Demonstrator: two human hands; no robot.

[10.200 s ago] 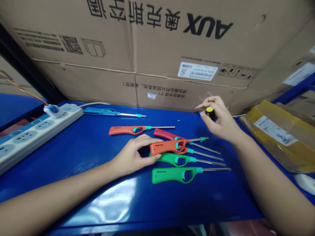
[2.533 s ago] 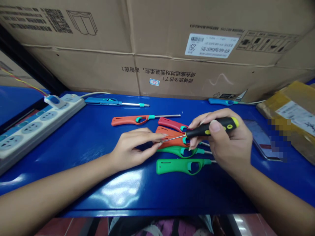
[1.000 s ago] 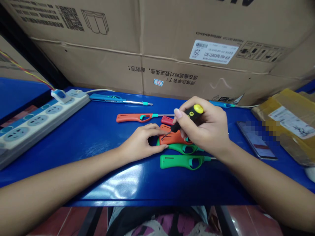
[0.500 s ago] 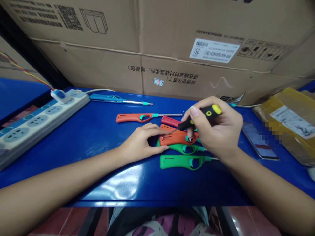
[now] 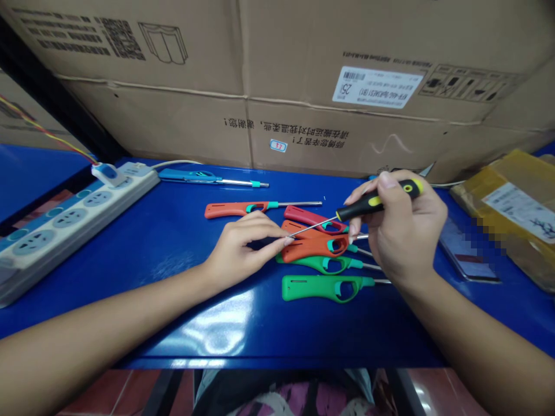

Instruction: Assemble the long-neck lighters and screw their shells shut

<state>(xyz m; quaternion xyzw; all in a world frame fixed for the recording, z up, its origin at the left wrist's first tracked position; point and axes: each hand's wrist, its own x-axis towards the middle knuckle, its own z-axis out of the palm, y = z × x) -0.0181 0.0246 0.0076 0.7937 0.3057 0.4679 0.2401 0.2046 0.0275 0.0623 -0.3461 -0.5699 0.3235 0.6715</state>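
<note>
My right hand (image 5: 410, 231) grips a screwdriver (image 5: 362, 206) by its black and yellow handle, the shaft slanting down to the left. At the screwdriver's tip, the thumb and forefinger of my left hand (image 5: 240, 248) are pinched together; whatever is between them is too small to make out. Just below the tip lies an orange gas lighter (image 5: 299, 250), partly over a second orange lighter (image 5: 295, 226). A red lighter (image 5: 303, 215) is behind them. Two green lighters, one partly covered (image 5: 314, 263) and one nearer me (image 5: 307, 287), lie in front.
Another orange lighter (image 5: 229, 210) and a blue lighter (image 5: 186, 175) lie farther back on the blue table (image 5: 173, 242). A power strip (image 5: 69, 219) runs along the left. At right are a phone (image 5: 468, 254) and a taped package (image 5: 511, 208). A large cardboard box (image 5: 295, 69) stands behind.
The screwdriver has lifted off the top orange lighter and moved right and back, its shaft now flatter. My left thumb and forefinger have closed at its tip.
</note>
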